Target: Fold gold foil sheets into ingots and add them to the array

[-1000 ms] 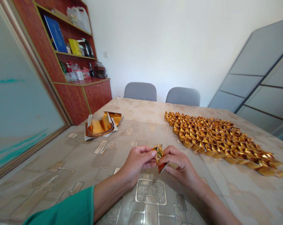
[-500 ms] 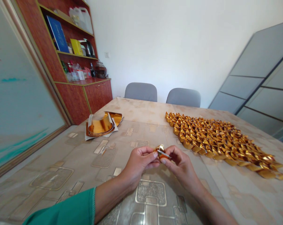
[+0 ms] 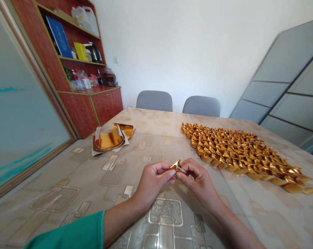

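A small folded piece of gold foil paper [image 3: 176, 165], with a pale underside edge showing, is held between both hands above the table. My left hand [image 3: 156, 178] pinches its left side between thumb and fingers. On the opposite side, my right hand [image 3: 198, 178] grips it with thumb and forefinger. Fingertips hide part of the paper. To the right lie rows of folded gold foil pieces [image 3: 234, 148], packed closely together. A curled stack of gold foil sheets [image 3: 109, 138] rests on the left part of the table.
A patterned, clear-covered tablecloth [image 3: 114, 207] spreads under everything. Two grey chairs [image 3: 154, 101] stand behind the far table edge. A red-brown cabinet [image 3: 81, 107] with bottles and a kettle is at the back left, and a grey panelled unit [image 3: 270, 79] at the right.
The foil piece has turned a little between my fingers, and a pointed gold face now shows on top. Both hands stay in nearly the same place. The view has shifted slightly.
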A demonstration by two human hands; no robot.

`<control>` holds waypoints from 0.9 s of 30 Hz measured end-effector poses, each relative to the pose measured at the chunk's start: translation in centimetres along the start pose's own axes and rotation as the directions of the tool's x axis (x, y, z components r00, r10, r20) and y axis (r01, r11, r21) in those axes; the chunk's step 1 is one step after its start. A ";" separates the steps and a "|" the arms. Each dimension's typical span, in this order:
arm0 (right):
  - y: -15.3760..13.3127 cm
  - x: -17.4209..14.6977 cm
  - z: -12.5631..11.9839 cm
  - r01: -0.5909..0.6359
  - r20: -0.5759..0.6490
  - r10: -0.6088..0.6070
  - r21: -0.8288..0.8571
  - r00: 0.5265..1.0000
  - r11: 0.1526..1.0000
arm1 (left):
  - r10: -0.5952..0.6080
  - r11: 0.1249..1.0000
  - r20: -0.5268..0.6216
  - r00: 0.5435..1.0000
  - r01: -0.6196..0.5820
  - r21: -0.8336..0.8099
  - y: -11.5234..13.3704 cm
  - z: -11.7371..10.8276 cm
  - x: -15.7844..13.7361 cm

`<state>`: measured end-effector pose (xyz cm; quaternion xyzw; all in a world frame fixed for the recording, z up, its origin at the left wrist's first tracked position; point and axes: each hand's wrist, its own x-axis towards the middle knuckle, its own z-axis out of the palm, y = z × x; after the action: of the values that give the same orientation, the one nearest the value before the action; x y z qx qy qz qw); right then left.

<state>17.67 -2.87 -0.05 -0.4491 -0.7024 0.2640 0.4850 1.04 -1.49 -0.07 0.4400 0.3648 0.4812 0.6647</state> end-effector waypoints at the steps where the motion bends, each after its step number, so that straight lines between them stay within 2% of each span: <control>1: 0.0 0.0 0.0 0.007 -0.005 -0.007 -0.004 1.000 1.000 | -0.001 1.000 0.003 1.000 0.001 0.002 0.0 0.0 0.0; 6: 0.3 -0.2 0.3 0.022 -0.022 -0.023 -0.031 1.000 0.999 | -0.033 0.999 0.010 0.999 0.033 -0.012 0.0 -0.1 0.1; 13: -0.1 -0.3 0.1 0.052 0.037 -0.045 -0.206 0.998 0.977 | -0.127 0.989 0.044 0.991 0.130 -0.066 -0.1 -0.3 0.1; 17: -0.5 -0.4 0.2 0.095 0.045 -0.086 -0.234 0.995 0.968 | -0.164 0.980 0.064 0.984 0.170 -0.107 -0.2 -0.4 0.3; 19: -0.7 -0.4 0.2 0.083 0.037 -0.078 -0.195 0.996 0.977 | -0.164 0.972 0.072 0.984 0.174 -0.161 -0.1 -0.3 0.3; 24: -0.4 -0.4 0.3 -0.049 -0.044 0.051 0.055 0.998 0.997 | -0.149 0.932 0.103 0.983 0.175 -0.316 0.0 -0.2 0.4; 27: -0.2 -0.3 0.3 -0.082 -0.032 0.085 0.074 0.996 0.994 | -0.161 0.921 0.139 0.977 0.199 -0.334 -0.1 -0.3 0.4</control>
<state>17.39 -3.23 -0.10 -0.4649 -0.6643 0.3013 0.5019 0.84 -1.07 -0.26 0.3063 0.2766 0.4499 0.7920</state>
